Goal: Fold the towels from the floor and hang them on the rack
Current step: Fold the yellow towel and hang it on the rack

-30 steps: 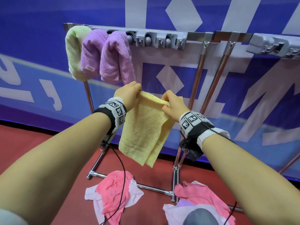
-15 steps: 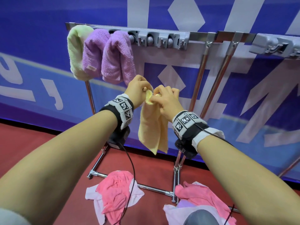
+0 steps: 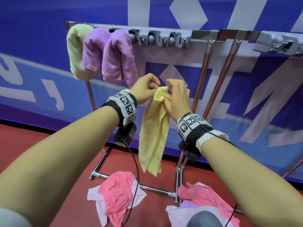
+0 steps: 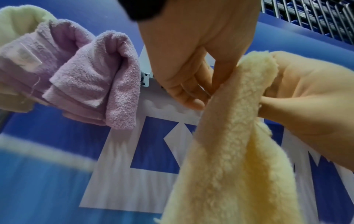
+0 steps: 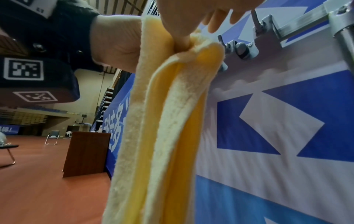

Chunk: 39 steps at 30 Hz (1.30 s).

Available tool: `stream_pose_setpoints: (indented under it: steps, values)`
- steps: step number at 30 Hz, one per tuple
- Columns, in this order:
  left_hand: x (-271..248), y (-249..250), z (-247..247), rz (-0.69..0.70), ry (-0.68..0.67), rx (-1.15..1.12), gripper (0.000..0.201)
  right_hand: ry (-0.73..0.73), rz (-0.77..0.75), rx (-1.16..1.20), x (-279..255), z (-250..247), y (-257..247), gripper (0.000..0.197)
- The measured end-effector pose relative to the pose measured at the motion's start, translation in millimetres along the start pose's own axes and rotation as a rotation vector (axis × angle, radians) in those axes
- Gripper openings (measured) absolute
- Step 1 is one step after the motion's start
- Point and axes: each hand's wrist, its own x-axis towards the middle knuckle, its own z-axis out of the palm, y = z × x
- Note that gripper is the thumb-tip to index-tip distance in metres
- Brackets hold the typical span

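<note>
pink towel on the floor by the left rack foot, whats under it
Under the pink towel lies a paler towel, its edges poking out all round, on the red floor. Anything beneath their middle is covered.

A yellow towel [image 3: 153, 133] hangs folded into a narrow strip, bunched at its top. One green [image 3: 74, 51] and two purple towels [image 3: 118, 56] hang on the rack [image 3: 205, 32]; pink ones [image 3: 117, 192] lie crumpled on the floor.

Both forearms extended forward at chest height, wrists banded. Left hand [image 3: 145, 89] and right hand [image 3: 177, 97] meet at the midline, fingers [image 4: 188, 89] curled, each pinching the bunched top of the yellow towel [image 3: 153, 136].
</note>
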Motion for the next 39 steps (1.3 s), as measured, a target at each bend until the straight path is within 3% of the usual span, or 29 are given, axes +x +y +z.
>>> stream_pose_setpoints:
  steps: [4,7,14,17,20,25,28,30,33,37,39]
  values:
    - [-1,-2,-1,-0.019,0.035,0.026,0.029,0.016,-0.095,-0.102,-2,3,6,0.026]
    - [-2,-6,-3,-0.022,0.068,0.007,0.029,-0.002,-0.147,-0.160,-1,5,7,0.026]
    - [-6,-5,-7,-0.096,0.065,-0.082,0.021,-0.037,-0.042,-0.071,4,3,2,0.003]
    - [-13,-1,-4,-0.079,-0.008,-0.011,0.014,-0.003,0.071,-0.040,8,2,1,0.008]
    - [-14,-4,-3,-0.025,-0.061,0.168,0.035,-0.014,0.096,-0.010,12,-1,2,0.016]
    - [-8,-12,-3,-0.014,0.096,0.267,0.016,-0.061,0.140,0.152,10,0,8,0.018]
    - [-7,-12,-1,-0.037,0.219,0.230,0.017,-0.138,0.323,0.233,5,-4,5,0.040]
    - [-8,-10,-2,-0.024,0.220,0.228,0.021,-0.164,0.387,0.236,2,-6,4,0.033]
    - [-12,-7,-6,0.022,0.141,0.258,0.025,-0.154,0.338,0.252,1,-7,2,0.006]
    - [-14,-7,-11,0.060,0.074,0.368,0.029,-0.134,0.235,0.425,3,-2,0,0.024]
    - [-14,-8,-14,0.072,0.021,0.390,0.032,-0.198,0.221,0.385,6,-1,0,0.024]
